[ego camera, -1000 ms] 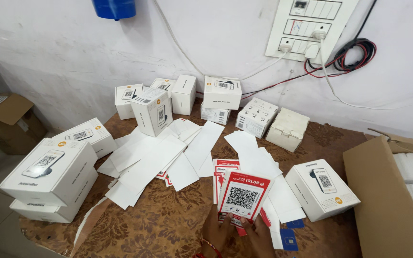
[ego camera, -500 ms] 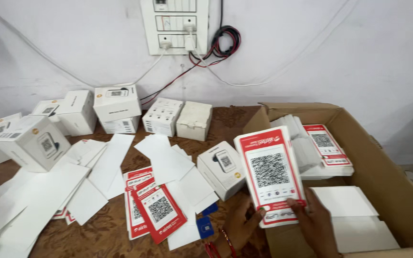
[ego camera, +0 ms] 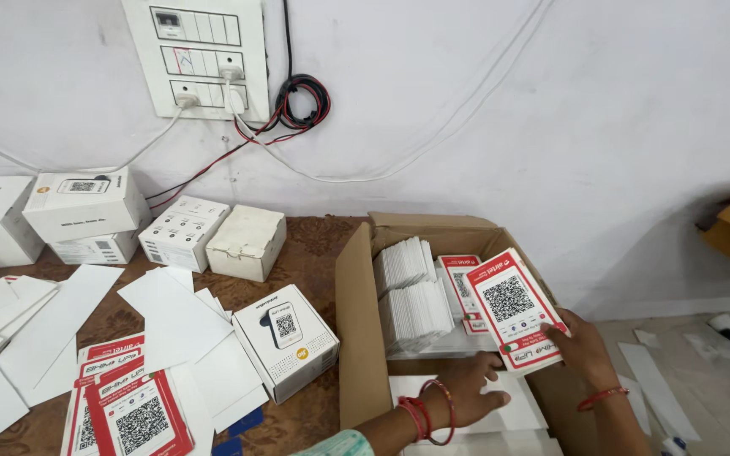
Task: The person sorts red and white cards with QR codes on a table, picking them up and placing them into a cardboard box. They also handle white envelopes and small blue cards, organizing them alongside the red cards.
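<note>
Right hand (ego camera: pixel 586 348) fingers pinch card stack (ego camera: pixel 514 308) over carton (ego camera: pixel 356 329); left hand (ego camera: pixel 466 390) fingers spread inside.

Bright even light, soft shadows, wide-angle distortion

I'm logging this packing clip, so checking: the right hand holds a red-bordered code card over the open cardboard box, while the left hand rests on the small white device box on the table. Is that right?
Not quite. The head view shows the left hand inside the cardboard box, lying on the white sheets there, not on the small white device box, which it doesn't touch. The right hand does hold the red-bordered code card over the box.
</note>
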